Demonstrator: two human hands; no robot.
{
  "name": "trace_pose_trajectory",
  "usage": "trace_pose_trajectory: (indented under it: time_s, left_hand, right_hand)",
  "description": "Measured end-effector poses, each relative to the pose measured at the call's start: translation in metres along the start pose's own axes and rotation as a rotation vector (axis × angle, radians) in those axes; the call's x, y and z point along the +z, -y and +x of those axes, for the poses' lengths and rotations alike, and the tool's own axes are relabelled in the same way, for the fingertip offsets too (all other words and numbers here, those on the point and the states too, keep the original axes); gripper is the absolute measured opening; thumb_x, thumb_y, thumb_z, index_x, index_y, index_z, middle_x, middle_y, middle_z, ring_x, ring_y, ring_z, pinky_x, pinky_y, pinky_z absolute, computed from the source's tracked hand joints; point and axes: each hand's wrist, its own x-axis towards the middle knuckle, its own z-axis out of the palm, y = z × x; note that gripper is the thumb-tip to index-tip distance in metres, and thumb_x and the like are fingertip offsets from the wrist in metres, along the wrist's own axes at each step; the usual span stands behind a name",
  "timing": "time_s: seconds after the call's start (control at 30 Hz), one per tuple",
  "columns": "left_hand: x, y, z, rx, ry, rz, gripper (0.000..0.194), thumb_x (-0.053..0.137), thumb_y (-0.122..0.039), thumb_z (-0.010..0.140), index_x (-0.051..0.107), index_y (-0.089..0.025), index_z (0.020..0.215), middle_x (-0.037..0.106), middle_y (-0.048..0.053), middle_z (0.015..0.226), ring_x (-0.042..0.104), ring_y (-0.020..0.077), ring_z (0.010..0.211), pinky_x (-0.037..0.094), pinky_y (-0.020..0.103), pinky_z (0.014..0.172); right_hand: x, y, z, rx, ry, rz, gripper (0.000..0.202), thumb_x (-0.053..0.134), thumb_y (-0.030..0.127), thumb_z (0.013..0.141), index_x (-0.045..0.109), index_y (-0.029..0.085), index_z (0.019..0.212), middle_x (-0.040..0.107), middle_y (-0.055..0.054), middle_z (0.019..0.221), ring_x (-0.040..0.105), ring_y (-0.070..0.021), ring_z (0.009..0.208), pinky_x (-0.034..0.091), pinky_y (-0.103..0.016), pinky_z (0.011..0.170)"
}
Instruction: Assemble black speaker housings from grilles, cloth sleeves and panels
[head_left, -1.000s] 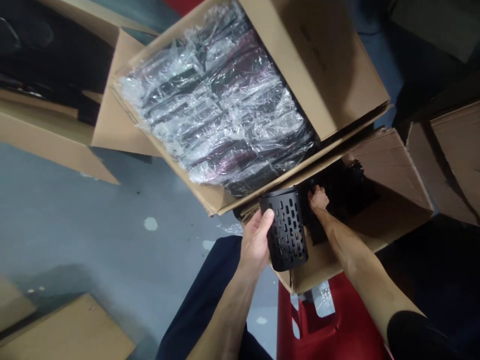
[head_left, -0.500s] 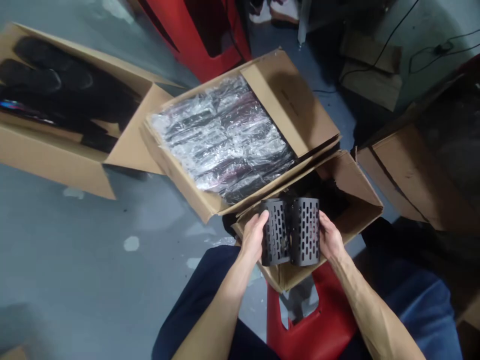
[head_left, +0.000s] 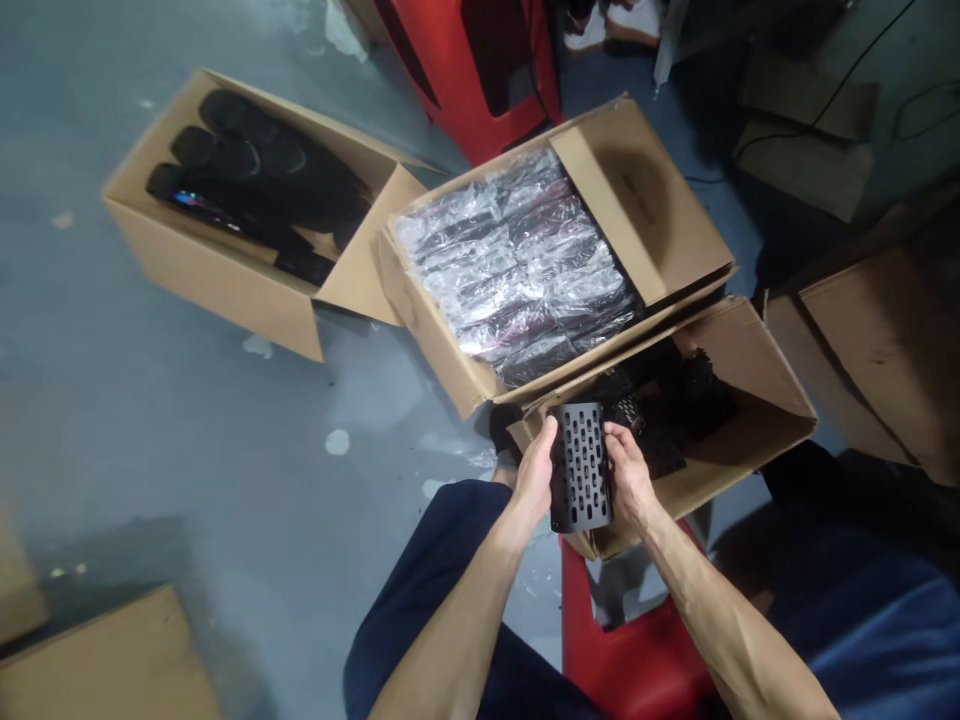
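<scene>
A dark grey sleeve with rows of slot holes [head_left: 582,468] is held upright over the near end of an open cardboard box [head_left: 765,370]. My left hand [head_left: 535,470] grips its left side, thumb at the upper edge. On the right side, the fingers of my right hand [head_left: 628,470] are bent against the sleeve. Only one slotted piece shows between the hands; whether a second lies behind it cannot be seen. Inside the box under my hands are dark parts [head_left: 705,385], one of them a slotted piece [head_left: 628,410].
Beyond stands a carton [head_left: 442,355] packed with plastic-wrapped items [head_left: 525,265]. To its left, another open carton [head_left: 225,290] holds long black objects [head_left: 255,150]. A red stool [head_left: 637,670] is below the near box, a red object [head_left: 517,110] behind. More cartons stand right and lower left.
Two slotted pieces were side by side between my hands; now one shows, and my hands are closer together. The view has shifted, so the surroundings appear further right.
</scene>
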Motion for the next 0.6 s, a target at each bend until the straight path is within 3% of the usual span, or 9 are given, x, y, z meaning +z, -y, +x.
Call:
trace_pose_trajectory:
  time_s: [0.13, 0.27, 0.37, 0.47, 0.53, 0.6]
  left_hand:
    - [-0.023, -0.011, -0.002, 0.011, 0.056, 0.122, 0.058, 0.095, -0.052, 0.059, 0.075, -0.017, 0.102, 0.08, 0.008, 0.097, 0.074, 0.0271, 0.094, 0.057, 0.036, 0.085]
    - [-0.048, -0.028, -0.002, -0.031, -0.006, 0.109, 0.058, 0.098, -0.042, 0.051, 0.072, -0.016, 0.096, 0.079, 0.007, 0.087, 0.075, 0.0252, 0.078, 0.059, 0.036, 0.075]
    - [-0.062, -0.041, -0.003, 0.022, -0.052, 0.069, 0.057, 0.098, -0.04, 0.052, 0.071, -0.017, 0.096, 0.079, 0.007, 0.085, 0.076, 0.0274, 0.078, 0.061, 0.039, 0.075]
    - [-0.069, -0.05, -0.004, 0.05, -0.063, 0.039, 0.056, 0.096, -0.04, 0.054, 0.072, -0.017, 0.099, 0.079, 0.008, 0.086, 0.077, 0.0307, 0.084, 0.063, 0.043, 0.079]
    - [-0.071, -0.051, -0.003, 0.057, -0.094, 0.036, 0.055, 0.096, -0.04, 0.054, 0.071, -0.017, 0.098, 0.079, 0.008, 0.086, 0.077, 0.0318, 0.086, 0.063, 0.045, 0.081]
    - [-0.073, -0.05, -0.001, 0.054, -0.13, 0.029, 0.055, 0.096, -0.04, 0.054, 0.071, -0.017, 0.096, 0.079, 0.008, 0.085, 0.077, 0.0321, 0.087, 0.064, 0.045, 0.082]
  right_hand:
    - [0.011, -0.021, -0.004, -0.011, -0.015, -0.041, 0.035, 0.072, 0.053, 0.084, 0.066, 0.028, 0.108, 0.072, 0.001, 0.099, 0.064, -0.0182, 0.086, 0.053, -0.03, 0.078]
    - [0.004, -0.047, 0.012, 0.027, 0.0, -0.396, 0.044, 0.054, 0.064, 0.093, 0.068, 0.024, 0.106, 0.073, -0.005, 0.093, 0.067, -0.0209, 0.081, 0.055, -0.033, 0.073]
    - [-0.011, -0.063, 0.051, 0.058, -0.154, -0.655, 0.047, 0.051, 0.063, 0.091, 0.068, 0.02, 0.098, 0.07, -0.008, 0.086, 0.066, -0.0262, 0.082, 0.054, -0.039, 0.075]
    - [-0.026, -0.07, 0.1, 0.032, -0.302, -0.859, 0.043, 0.054, 0.051, 0.091, 0.067, 0.015, 0.111, 0.067, -0.017, 0.105, 0.06, -0.0347, 0.106, 0.048, -0.049, 0.093]
    - [-0.03, -0.068, 0.128, -0.011, -0.316, -0.995, 0.041, 0.053, 0.04, 0.092, 0.065, 0.013, 0.12, 0.061, -0.022, 0.123, 0.05, -0.0388, 0.123, 0.04, -0.054, 0.105]
    - [-0.031, -0.065, 0.149, -0.061, -0.224, -1.105, 0.038, 0.055, 0.028, 0.09, 0.067, 0.015, 0.123, 0.056, -0.021, 0.134, 0.043, -0.0395, 0.132, 0.033, -0.054, 0.111]
